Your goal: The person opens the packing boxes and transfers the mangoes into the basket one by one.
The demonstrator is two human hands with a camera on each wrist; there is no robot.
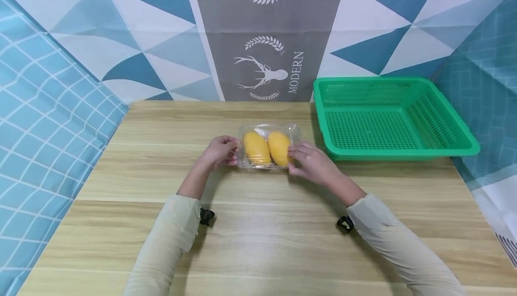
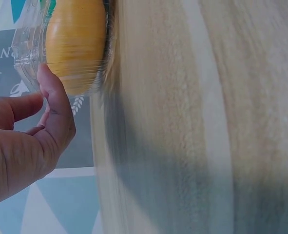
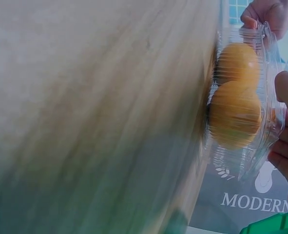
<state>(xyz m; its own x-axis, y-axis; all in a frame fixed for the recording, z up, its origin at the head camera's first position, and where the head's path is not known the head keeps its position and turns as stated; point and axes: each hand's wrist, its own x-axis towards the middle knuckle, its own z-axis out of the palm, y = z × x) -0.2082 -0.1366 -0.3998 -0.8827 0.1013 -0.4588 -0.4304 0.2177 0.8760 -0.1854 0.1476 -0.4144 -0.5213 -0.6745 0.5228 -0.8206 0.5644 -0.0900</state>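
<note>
Wood table (image 1: 258,242): clear box (image 1: 265,128) w/ 2 yellow fruits (image 1: 256,148) lies toward 12 o'clock. L hand (image 1: 221,152) pinches box's 9 o'clock edge; R hand (image 1: 312,163), its 4 o'clock edge. Basket (image 1: 397,153) at box's 3 o'clock.

Head view facing forward-down, close wrist views (sharing the clear container (image 2: 29,46))

Extends left arm (image 1: 163,237) and right arm (image 1: 397,240) forward, slanting inward. Holds left grip (image 1: 221,152) in a pinch, with index finger (image 2: 58,100) bent and thumb (image 2: 27,106) opposed. Holds right grip (image 1: 310,161) likewise pinching, apart from the left.
</note>
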